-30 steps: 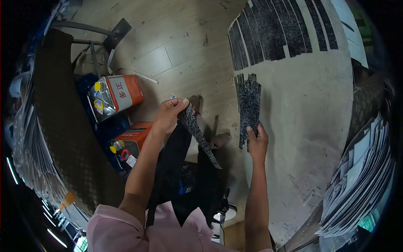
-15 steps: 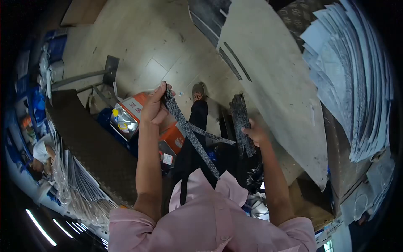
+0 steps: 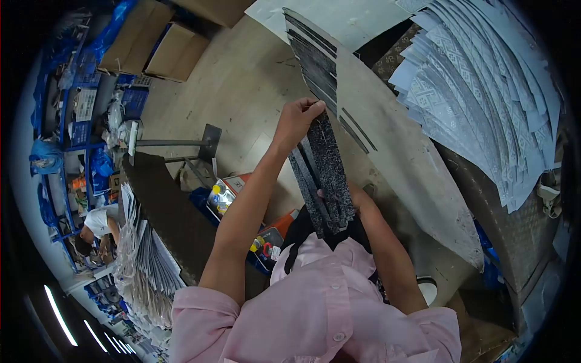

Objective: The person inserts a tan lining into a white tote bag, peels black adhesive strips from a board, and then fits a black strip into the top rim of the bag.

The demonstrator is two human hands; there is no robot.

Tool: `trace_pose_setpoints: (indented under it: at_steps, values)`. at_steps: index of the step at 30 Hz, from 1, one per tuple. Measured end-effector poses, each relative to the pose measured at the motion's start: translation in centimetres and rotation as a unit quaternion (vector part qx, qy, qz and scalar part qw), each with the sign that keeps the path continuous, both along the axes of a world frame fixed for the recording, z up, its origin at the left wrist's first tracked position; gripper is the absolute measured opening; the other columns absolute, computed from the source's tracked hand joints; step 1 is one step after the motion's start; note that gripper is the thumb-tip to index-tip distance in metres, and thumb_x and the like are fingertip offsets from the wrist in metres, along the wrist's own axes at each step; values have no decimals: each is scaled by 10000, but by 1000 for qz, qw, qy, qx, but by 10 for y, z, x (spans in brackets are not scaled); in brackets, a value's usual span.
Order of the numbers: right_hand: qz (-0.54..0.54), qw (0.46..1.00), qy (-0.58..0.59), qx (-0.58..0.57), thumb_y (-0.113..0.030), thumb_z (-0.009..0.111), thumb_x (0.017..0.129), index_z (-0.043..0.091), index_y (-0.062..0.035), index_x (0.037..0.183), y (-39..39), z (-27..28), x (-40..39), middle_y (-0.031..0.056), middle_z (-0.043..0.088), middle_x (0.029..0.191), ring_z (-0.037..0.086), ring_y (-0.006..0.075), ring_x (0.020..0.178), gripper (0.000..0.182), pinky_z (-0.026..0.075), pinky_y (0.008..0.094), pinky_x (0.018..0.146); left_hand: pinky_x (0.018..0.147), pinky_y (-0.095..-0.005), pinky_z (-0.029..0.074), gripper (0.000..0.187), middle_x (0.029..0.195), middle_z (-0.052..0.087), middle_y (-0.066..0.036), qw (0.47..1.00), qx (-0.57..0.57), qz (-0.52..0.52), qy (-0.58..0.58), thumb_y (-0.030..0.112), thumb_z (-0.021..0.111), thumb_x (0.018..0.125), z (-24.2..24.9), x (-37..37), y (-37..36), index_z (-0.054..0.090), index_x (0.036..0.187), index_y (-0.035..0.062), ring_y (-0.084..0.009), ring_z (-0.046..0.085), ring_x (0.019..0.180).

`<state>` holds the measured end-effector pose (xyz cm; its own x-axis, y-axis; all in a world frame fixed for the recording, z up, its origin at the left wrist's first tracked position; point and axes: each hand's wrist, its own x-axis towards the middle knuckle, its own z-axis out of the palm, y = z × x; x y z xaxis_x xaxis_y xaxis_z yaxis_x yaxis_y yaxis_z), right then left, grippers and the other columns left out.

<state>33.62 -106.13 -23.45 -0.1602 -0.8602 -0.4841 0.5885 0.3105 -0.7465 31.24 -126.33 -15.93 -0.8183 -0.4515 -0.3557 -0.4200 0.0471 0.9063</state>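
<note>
My left hand (image 3: 296, 124) pinches the top end of some long, dark grey speckled strips (image 3: 333, 163), thumb and fingers closed on it. The strips hang down in front of my body, some side by side with gaps between them. Lower down, my right hand (image 3: 361, 201) is at the right edge of the strips, mostly hidden behind them. A fingertip shows between the strips, so this hand seems to hold them from behind. Two thin dark strips (image 3: 354, 130) lie on the pale board (image 3: 399, 145) to the right, with more dark strips (image 3: 311, 57) at its far end.
A fanned stack of pale patterned sheets (image 3: 472, 103) is at the right. Orange-and-white cans (image 3: 233, 187) stand low at the left, beside a brown padded surface (image 3: 166, 224). Cardboard boxes (image 3: 175, 51) lie farther off. Another person (image 3: 100, 227) sits near blue shelves at the far left.
My left hand has moved right with its strip, joining the bundle at my right hand. That hand has shifted slightly down and behind the strips. The view has turned.
</note>
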Motion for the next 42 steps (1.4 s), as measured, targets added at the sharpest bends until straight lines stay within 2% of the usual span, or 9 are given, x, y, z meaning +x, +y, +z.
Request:
trace_pose_setpoints:
  at_steps: [10, 16, 20, 23, 24, 25, 28, 36, 42]
  values:
    - [-119, 924, -292, -217, 16, 581, 798, 436, -13, 1241, 37, 23, -2, 110, 588, 1071, 600, 172, 913, 467, 503, 299, 802, 682, -326, 472, 231, 893, 641, -120, 928, -345, -39, 135, 189, 591, 826, -5, 13, 21, 600, 1027, 75, -279, 618, 809]
    - [-158, 844, -481, -179, -315, 550, 854, 311, 44, 1303, 27, 51, -2, 260, 448, 1226, 537, 430, 1029, 622, 496, 512, 796, 638, -360, 474, 229, 855, 626, -114, 893, -436, -55, 99, 210, 585, 820, -14, 16, 32, 580, 1005, 77, -348, 587, 777]
    - [-92, 931, -325, -141, -201, 643, 786, 350, 64, 1254, 17, 45, -14, 241, 500, 1168, 581, 388, 976, 612, 501, 482, 792, 637, -352, 470, 221, 844, 611, -128, 865, -491, -50, 88, 211, 585, 809, -23, 14, 25, 591, 998, 97, -324, 590, 735]
    - [-36, 962, -255, -84, -96, 630, 764, 378, 48, 1237, 16, 23, -27, 217, 543, 1112, 576, 342, 1004, 554, 504, 417, 800, 646, -324, 474, 190, 843, 627, -116, 935, -340, -46, 87, 207, 567, 836, -50, 7, 5, 599, 965, 71, -262, 607, 708]
    - [-46, 961, -266, -60, -63, 627, 741, 405, 43, 1209, 18, 15, -30, 192, 577, 1055, 594, 317, 971, 528, 500, 376, 795, 657, -315, 477, 205, 852, 634, -101, 992, -120, -29, 15, 210, 553, 853, -62, 5, -5, 599, 970, 48, -233, 611, 717]
    - [-52, 962, -264, -54, -63, 627, 741, 405, 43, 1209, 21, 6, -34, 192, 577, 1055, 594, 317, 971, 528, 500, 376, 795, 668, -307, 480, 223, 861, 641, -87, 993, 104, -6, -61, 213, 539, 871, -80, 1, -15, 598, 974, 24, -204, 615, 725]
    - [-74, 949, -307, -3, -94, 697, 688, 411, 53, 1202, 39, -39, -36, 215, 579, 1039, 616, 334, 907, 606, 511, 433, 778, 678, -297, 484, 258, 884, 641, -76, 938, 305, 160, -46, 224, 516, 895, -168, 1, -34, 592, 973, -10, -187, 620, 741]
    - [-275, 893, -282, 217, -147, 722, 714, 386, 19, 1239, 135, -156, 24, 191, 530, 1151, 560, 326, 1031, 646, 497, 438, 829, 691, -315, 466, 178, 850, 621, -69, 878, 420, 189, -131, 188, 547, 851, -527, -35, 61, 597, 945, 45, -176, 599, 796]
    - [-298, 889, -256, 236, -174, 698, 729, 368, 31, 1255, 139, -147, 31, 206, 510, 1170, 551, 334, 1037, 654, 483, 430, 852, 577, -300, 416, 132, 744, 579, -41, 775, 447, 433, -113, 78, 500, 817, -519, -64, 149, 593, 901, 35, -148, 528, 641]
